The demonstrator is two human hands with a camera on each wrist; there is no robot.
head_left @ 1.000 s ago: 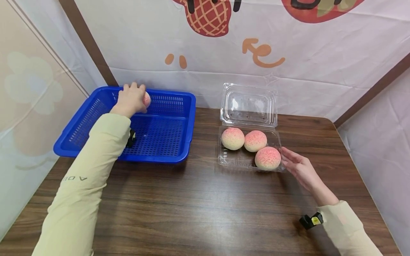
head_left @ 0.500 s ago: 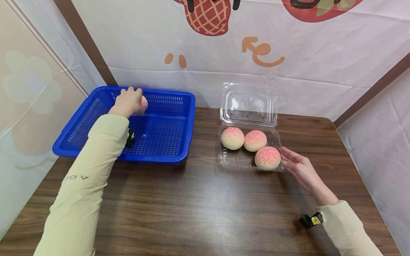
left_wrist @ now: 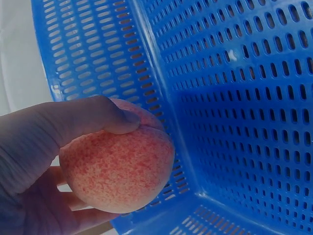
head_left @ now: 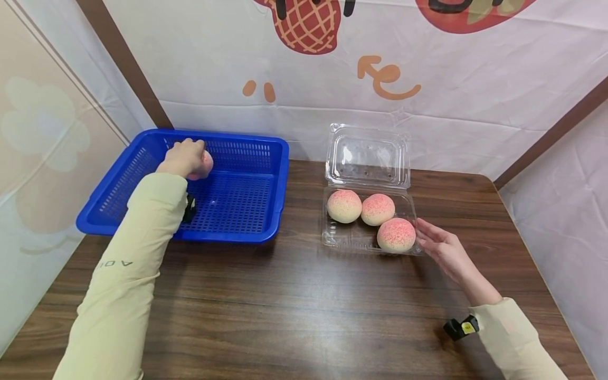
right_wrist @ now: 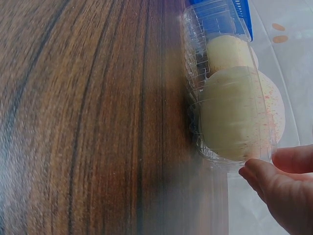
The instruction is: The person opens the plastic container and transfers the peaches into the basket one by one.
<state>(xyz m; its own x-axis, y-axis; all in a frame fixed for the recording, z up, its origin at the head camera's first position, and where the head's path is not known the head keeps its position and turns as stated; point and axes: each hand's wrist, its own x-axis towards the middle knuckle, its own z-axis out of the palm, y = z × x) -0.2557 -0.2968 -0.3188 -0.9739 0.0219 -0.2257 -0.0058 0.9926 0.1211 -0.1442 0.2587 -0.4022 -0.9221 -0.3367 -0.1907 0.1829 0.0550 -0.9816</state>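
Note:
In the left wrist view, my left hand (left_wrist: 44, 142) grips a pink speckled peach (left_wrist: 120, 164), thumb over its creased top and fingers underneath. In the head view this hand (head_left: 182, 158) is inside the blue plastic basket (head_left: 280, 190), near its back wall, and covers part of the peach. My right hand (head_left: 446, 250) is at the right edge of an open clear plastic container (head_left: 351, 240). In the right wrist view, its fingertips pinch the container's rim at a corner. Three peaches (head_left: 344, 206) with cream undersides and pink tops sit in the container.
The container's clear lid (head_left: 368, 158) stands folded back toward the printed cloth wall (head_left: 309, 116). Basket and container rest apart on a brown wooden table (head_left: 304, 306). A black wrist device (head_left: 461, 327) hangs by the right sleeve.
My left hand, still gripping the peach, has moved down and slightly left, deeper into the basket. The right hand and the container with its three peaches have stayed in place.

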